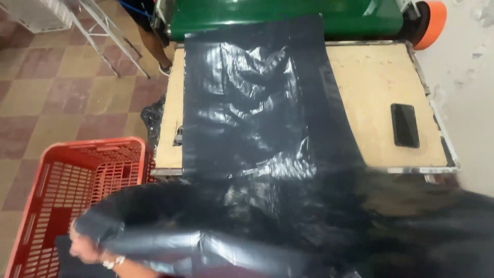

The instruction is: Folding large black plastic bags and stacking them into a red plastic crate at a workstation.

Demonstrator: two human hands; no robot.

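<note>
1 large black plastic sheet [247, 113] lies spread across the bench [381, 87], its long axis running from the far edge, by the green machine [288, 15], straight toward the person. The far end is flat and square on the wooden top, glossy and creased; the near end spills over the front edge of the bench and bunches into a blurred, lifted fold across the bottom of the view.

Only 1 hand is visible: the left hand [85, 246], low at the left, blurred by motion. It is closed around the bunched near edge of the sheet, fingers curled into the plastic, with a pale bracelet [113, 262] at the wrist. The right hand does not show anywhere; the sheet's dark fold fills the lower right.

Just beside the left hand, partly under the fold, stands a red slatted plastic crate [67, 190] on the tiled floor [62, 87]. On the bare right part of the bench, well apart from the sheet, a black phone [405, 125] lies flat, its long side pointing away. An orange round part [431, 23] sits at the far right of the machine. At the far left, a person's leg and shoe [163, 66] show beside metal ladder legs [110, 36].
</note>
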